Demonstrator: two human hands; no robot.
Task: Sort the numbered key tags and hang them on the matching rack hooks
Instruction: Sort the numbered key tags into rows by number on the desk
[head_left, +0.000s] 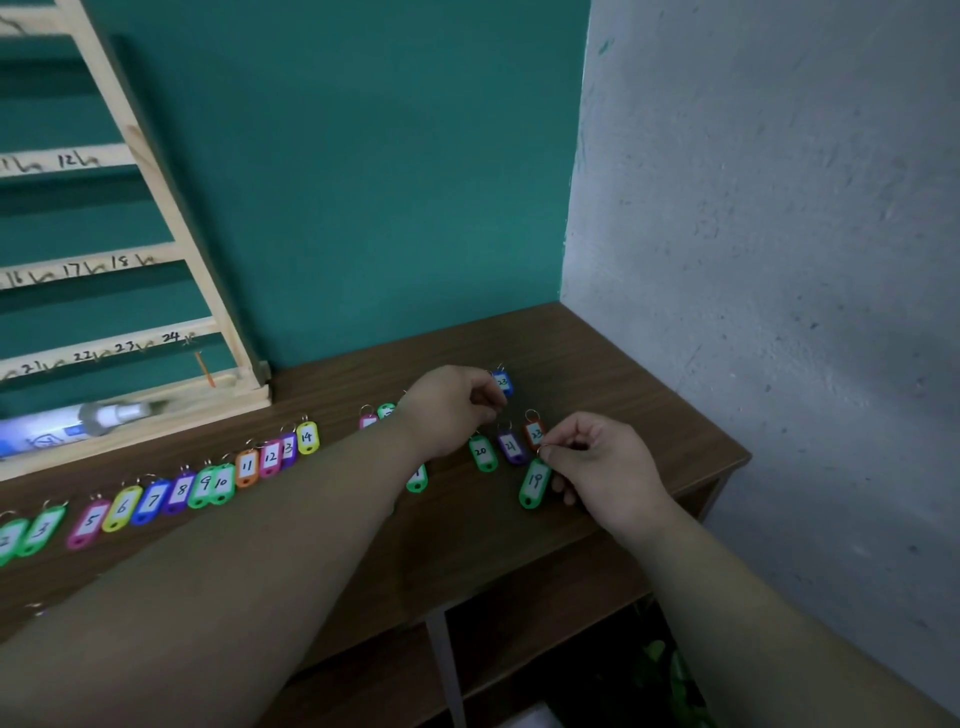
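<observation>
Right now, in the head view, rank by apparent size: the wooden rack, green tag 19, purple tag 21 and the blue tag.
1. wooden rack
2. green tag 19
3. purple tag 21 and blue tag, unranked: blue looks smaller but lies farther off.

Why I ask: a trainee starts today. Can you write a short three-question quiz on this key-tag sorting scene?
1. True or false: the right hand pinches the metal ring of the green plastic key tag numbered 19.
2. The plastic key tag numbered 14 is: A blue, B yellow, C purple?
3. Fill in: the highest number written on the lowest numbered rail of the pale wooden rack is ___.
Key: 1 true; 2 B; 3 24.
</observation>
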